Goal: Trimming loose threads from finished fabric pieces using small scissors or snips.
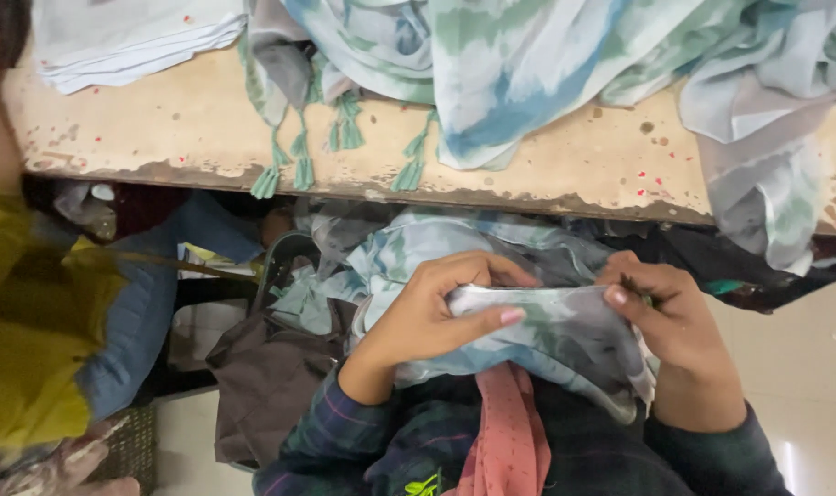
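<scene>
Worn desk [188,129] up top; below it your left hand [427,317] and right hand [671,321] pinch the tie-dye cloth [556,335], fold running left-right between both grips.

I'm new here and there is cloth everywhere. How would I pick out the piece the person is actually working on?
Start at the worn wooden table across the top, heaped with pale blue-green cloth. Below its edge, over the person's lap, the left hand and right hand pinch a folded strip of blue, white and grey cloth between them. It is the only piece off the table and held.
</scene>
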